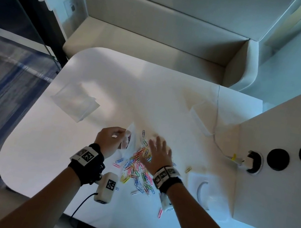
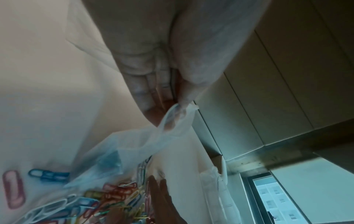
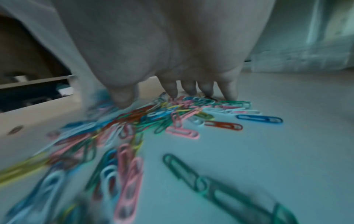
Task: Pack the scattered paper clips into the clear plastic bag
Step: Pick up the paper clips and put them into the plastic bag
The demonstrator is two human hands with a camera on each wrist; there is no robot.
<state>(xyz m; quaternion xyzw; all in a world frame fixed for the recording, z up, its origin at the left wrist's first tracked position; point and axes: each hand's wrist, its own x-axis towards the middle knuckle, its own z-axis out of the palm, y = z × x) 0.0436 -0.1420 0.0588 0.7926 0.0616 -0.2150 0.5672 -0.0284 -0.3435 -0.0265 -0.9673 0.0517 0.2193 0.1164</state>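
Left hand (image 1: pixel 108 139) pinches the rim of the clear plastic bag (image 1: pixel 130 140) between thumb and fingers, holding it just left of the pile. Right hand (image 1: pixel 159 153), fingers (image 3: pixel 229 91) straight and slightly spread, presses fingertips onto the coloured paper clips (image 1: pixel 138 169) heaped on the white table (image 1: pixel 113 71). A few clips lie apart.
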